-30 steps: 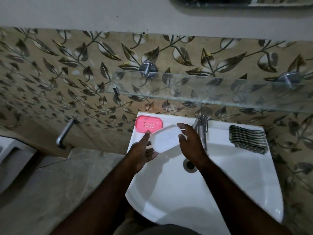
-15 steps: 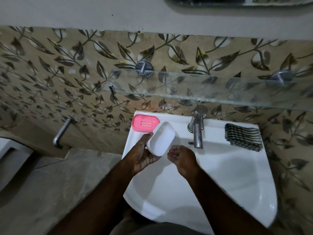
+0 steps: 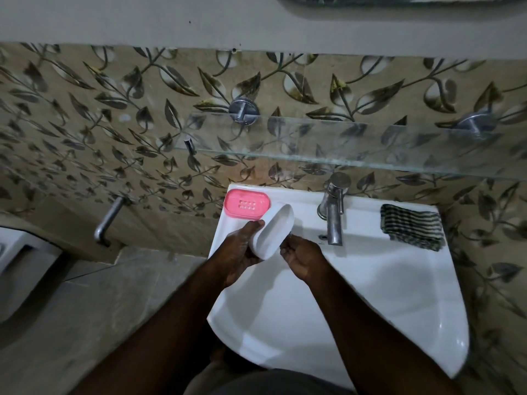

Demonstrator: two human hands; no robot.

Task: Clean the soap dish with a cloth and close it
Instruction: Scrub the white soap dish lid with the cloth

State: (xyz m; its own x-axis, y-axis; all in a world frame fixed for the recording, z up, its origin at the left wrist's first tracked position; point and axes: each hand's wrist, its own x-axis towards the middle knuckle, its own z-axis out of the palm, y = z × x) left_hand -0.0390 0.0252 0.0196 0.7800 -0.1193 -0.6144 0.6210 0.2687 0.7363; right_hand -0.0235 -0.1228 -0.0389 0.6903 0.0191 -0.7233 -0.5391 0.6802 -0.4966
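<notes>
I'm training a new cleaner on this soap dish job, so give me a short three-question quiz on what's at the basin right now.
1. True or false: the striped cloth lies untouched on the basin rim, right of the tap.
2. What does the left hand grip? A. the cloth B. the white lid C. the tap
3. Fill in: the pink soap dish base sits at the basin's back ___ corner.
Key: 1 true; 2 B; 3 left.
</notes>
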